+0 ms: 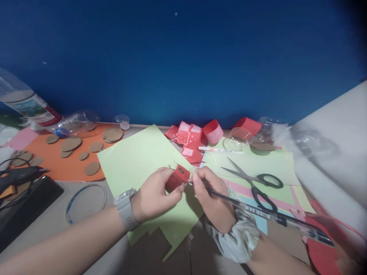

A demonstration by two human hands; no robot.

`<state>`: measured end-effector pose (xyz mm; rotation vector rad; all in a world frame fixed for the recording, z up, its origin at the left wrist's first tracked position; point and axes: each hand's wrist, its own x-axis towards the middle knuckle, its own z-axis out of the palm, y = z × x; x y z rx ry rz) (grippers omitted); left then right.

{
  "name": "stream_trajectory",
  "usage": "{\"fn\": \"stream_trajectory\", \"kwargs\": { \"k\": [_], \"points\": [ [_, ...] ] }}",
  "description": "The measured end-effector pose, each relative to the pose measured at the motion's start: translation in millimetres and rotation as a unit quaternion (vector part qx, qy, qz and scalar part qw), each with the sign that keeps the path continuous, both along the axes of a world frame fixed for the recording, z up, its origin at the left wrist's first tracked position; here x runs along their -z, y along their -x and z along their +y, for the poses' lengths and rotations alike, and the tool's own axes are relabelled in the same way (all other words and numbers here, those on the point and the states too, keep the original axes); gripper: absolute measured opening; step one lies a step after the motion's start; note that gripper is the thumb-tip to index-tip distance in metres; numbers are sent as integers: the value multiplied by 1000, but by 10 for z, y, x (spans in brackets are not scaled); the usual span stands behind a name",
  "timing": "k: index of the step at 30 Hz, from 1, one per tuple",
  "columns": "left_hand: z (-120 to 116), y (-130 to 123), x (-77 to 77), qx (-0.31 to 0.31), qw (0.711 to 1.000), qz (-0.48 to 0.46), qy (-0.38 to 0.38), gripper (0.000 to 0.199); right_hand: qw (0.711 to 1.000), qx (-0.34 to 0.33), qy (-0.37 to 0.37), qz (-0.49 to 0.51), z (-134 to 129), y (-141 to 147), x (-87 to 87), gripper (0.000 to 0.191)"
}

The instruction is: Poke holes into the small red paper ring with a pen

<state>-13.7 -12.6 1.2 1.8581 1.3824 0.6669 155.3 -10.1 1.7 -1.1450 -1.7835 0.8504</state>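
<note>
My left hand (159, 193), a grey watch on its wrist, grips a small red paper piece (175, 179) with a dark oval mark on its upper face. Beside it, my right hand (213, 194) pinches a pen (243, 206) near the tip, which points at the right edge of the red piece. Both hands are over a light green sheet (134, 152). Black-handled scissors (255, 185) lie open to the right of my right hand. Behind the hands are several red and pink paper pieces (189, 139) and a white marker (219, 150).
Cardboard discs (71, 144) lie on an orange sheet (54, 164) at the left. Nearby are a large plastic bottle (31, 109), a clear ring (86, 204), a black glue gun (17, 177) and a dark case (31, 210). A blue wall (183, 68) rises behind.
</note>
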Motion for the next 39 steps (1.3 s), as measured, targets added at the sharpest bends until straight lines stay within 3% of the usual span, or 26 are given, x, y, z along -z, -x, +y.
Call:
{"fn": "stream_trajectory", "kwargs": {
  "k": [15,23,39],
  "points": [
    [5,11,-12,5,1000,8,-8,19,1000,0,24,1,-9,2,-23,29],
    [12,2,-28,15,994,-86,65,40,1000,4,14,6,-16,-6,-4,27],
    [26,-27,-67,43,998,-36,23,47,999,26,17,-21,-14,-7,-2,27]
  ]
}}
